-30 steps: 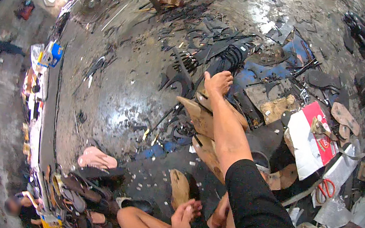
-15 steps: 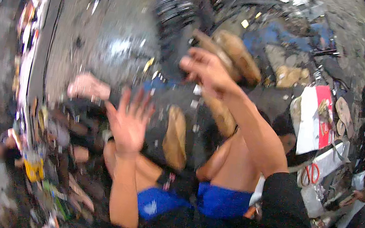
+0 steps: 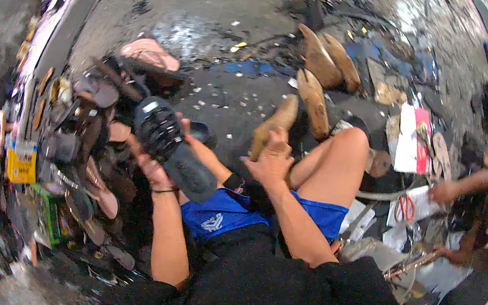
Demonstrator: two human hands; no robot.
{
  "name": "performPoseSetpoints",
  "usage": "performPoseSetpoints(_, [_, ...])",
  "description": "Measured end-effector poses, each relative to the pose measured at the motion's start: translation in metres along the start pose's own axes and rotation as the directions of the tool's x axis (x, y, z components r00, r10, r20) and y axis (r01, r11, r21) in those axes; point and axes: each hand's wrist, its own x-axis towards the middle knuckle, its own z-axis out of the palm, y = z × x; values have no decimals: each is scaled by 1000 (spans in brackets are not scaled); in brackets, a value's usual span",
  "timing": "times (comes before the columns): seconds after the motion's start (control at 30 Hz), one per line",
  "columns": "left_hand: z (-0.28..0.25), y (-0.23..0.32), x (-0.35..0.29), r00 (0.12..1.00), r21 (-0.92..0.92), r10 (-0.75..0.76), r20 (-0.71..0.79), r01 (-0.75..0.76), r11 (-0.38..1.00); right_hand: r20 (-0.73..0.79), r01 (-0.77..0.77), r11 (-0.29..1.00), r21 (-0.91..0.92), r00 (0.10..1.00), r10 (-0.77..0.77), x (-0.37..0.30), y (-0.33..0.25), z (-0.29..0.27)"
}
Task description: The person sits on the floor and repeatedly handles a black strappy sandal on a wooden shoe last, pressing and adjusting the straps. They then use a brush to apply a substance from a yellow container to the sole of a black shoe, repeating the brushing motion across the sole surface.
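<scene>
My left hand point(image 3: 153, 169) is closed round a black slide sandal point(image 3: 189, 166) with a strap of dark bands, held tilted above my left thigh. Between my knees, my right hand point(image 3: 272, 157) has its fingers curled on the near end of a brown, foot-shaped shoe last point(image 3: 280, 113). A second shoe last point(image 3: 313, 102) lies just beyond it, against my right knee. Farther off, two more brown lasts, a left one point(image 3: 319, 58) and a right one point(image 3: 343, 62), lie side by side on the dark floor.
Sandals and a pink slipper point(image 3: 150, 54) crowd my left side, with a yellow box point(image 3: 21, 162) among them. At right lie a red-and-white box point(image 3: 414, 140), red-handled scissors point(image 3: 405, 207) and papers. Another person's arm point(image 3: 480, 184) reaches in there. Scraps litter the floor.
My left hand, empty and spread before, now holds the black sandal. My right hand has come back toward me from the far lasts onto the nearest one. The view has shifted.
</scene>
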Motion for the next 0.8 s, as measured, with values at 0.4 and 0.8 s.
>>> performPoseSetpoints(0.4, [20,-60,-8,894,94,141,-425,-111,989,495,-446,216,869,797,-346,-122,18,-217])
performPoseSetpoints(0.8, [0,-124,-86,986,-218,-149,-80,129,967,-53,448,799,400,882,-468,-183,-45,-167])
